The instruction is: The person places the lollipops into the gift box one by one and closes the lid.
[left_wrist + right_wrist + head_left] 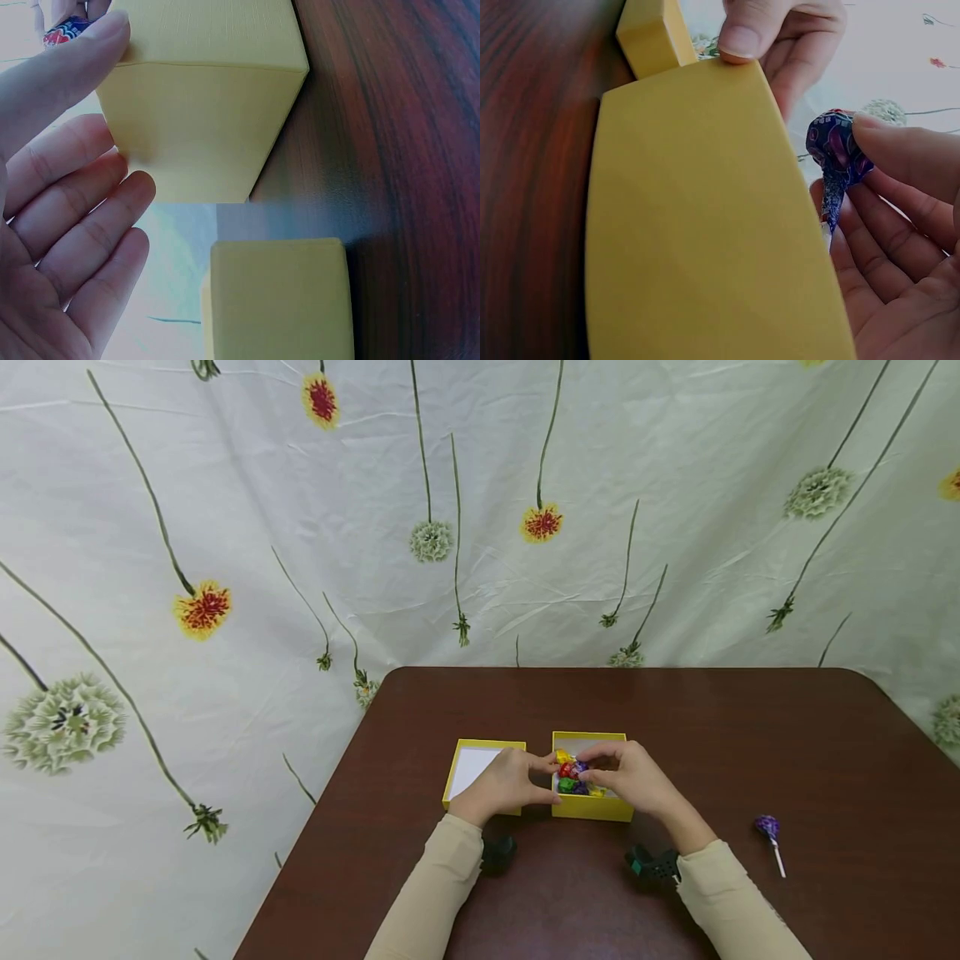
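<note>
In the head view an open yellow box (592,808) stands on the table, holding several lollipops (567,784) in yellow, red, green and purple wrappers. My right hand (633,775) reaches over its right wall. Thumb and fingers there pinch a lollipop (834,150) in a dark blue-purple wrapper, its stick partly hidden behind the box wall. My left hand (513,781) is at the box's left side. Its thumb touches the front left corner, and the other fingers lie loosely bent beside the left wall.
A shallow yellow lid (468,768) with a white inside lies left of the box, under my left hand in the head view. Far to the right, another purple lollipop (768,828) lies on the brown table (847,752). Behind hangs a flowered cloth (360,510).
</note>
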Motion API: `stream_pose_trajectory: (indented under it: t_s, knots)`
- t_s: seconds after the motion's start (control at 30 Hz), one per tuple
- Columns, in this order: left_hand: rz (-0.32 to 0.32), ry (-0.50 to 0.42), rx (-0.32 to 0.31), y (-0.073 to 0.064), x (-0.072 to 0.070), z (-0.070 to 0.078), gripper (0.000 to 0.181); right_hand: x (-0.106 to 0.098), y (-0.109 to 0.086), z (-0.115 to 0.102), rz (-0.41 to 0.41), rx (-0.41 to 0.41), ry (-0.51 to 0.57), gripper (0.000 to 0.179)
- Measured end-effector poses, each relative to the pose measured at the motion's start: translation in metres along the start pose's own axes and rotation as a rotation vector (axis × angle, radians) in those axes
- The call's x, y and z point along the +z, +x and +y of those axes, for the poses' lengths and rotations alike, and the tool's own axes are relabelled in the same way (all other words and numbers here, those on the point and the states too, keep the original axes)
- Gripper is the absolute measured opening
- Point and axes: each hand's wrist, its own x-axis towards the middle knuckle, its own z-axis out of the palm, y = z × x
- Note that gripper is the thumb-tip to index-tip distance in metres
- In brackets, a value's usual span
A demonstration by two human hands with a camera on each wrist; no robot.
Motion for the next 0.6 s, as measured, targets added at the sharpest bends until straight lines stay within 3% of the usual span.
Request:
stream_pose_trajectory:
  t_s: [0.23,0.6]
  knots:
    - [0.009,0.021,0.020,0.001,0.000,0.001,0.050,0.007,0.001,0.000,-0.006,0.012,-0.008,0.021]
    - [0.008,0.017,0.013,0.000,-0.001,0.001,0.051,0.018,0.005,0.001,-0.029,-0.095,-0.038,0.017]
